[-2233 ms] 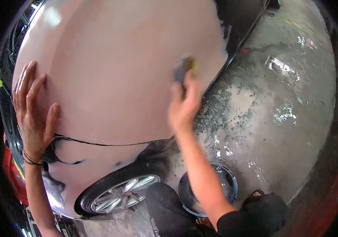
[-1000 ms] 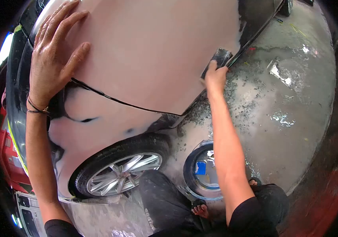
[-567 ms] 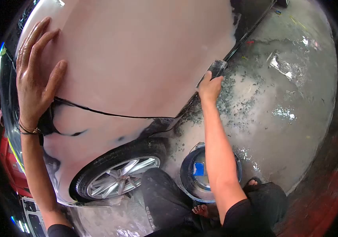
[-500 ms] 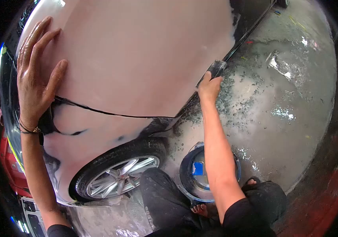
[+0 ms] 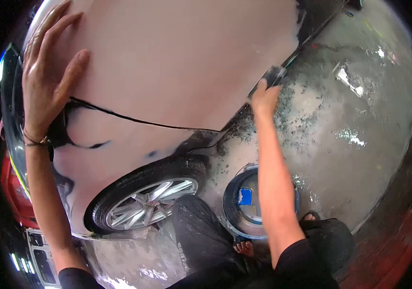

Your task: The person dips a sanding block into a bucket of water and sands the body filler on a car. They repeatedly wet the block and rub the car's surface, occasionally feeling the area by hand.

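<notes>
The large car panel [image 5: 177, 62] wears a smooth, dull pinkish-beige coat, with black paint showing at its edges. Fingers spread, my left hand [image 5: 47, 79] lies flat on the panel's left part, a thin dark band round the wrist. My right hand [image 5: 265, 98] grips a dark, flat sanding block [image 5: 272, 77] against the panel's lower edge, on the right. The block's working face is hidden. Below a dark seam, the fender [image 5: 114, 149] carries the same pinkish coat with black patches.
A wheel [image 5: 148, 204] with silver spokes is under the fender. Beside my legs stands a bucket [image 5: 228, 202] holding water and a blue piece [image 5: 245, 196], partly covered by my right forearm. The concrete floor [image 5: 360, 168] is wet and spattered with grey residue.
The whole view has shifted slightly, so the car, bucket and hands appear higher and a bit to the right. Against the panel, both hands keep nearly the same places.
</notes>
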Tool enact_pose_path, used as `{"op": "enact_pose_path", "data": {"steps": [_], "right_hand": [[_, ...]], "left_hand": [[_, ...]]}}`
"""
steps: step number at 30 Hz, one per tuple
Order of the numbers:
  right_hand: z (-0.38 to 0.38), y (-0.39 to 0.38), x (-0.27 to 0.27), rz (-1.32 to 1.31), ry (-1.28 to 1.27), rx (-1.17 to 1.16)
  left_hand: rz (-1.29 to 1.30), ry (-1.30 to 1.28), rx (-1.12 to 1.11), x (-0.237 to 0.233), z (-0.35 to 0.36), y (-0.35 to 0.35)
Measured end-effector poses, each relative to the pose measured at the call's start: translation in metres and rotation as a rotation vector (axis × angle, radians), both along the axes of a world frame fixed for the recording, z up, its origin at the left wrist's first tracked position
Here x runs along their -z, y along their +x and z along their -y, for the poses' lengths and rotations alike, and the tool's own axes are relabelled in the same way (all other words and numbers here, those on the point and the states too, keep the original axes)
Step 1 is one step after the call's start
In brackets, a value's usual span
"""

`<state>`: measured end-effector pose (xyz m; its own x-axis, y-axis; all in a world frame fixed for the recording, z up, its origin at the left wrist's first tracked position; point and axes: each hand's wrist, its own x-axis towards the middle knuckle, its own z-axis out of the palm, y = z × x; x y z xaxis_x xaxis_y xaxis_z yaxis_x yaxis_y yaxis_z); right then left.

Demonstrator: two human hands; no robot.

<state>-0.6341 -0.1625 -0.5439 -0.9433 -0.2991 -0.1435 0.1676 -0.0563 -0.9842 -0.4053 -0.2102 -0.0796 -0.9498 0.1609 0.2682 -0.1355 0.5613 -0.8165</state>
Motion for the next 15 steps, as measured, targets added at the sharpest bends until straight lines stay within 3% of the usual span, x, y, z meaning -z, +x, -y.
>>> {"op": "enact_pose_path", "data": {"steps": [5,12,13,15], "right_hand": [[-0.014,0.165,-0.029,-0.198,-0.087,-0.028],[0.021,0.039,0.034,0.145,-0.106,0.018],[0.016,0.044,0.019,0.197,-0.13,-0.007],[0.005,0.086,-0.022,-0.033,-0.06,0.041]], "left_hand": [[-0.025,0.01,0.016,0.004,-0.004,-0.004],[-0.022,0.034,0.06,0.005,-0.005,-0.007],[-0.025,0.044,0.06,0.006,-0.007,-0.007],[-0.042,0.048,0.061,0.006,-0.01,-0.006]]}}
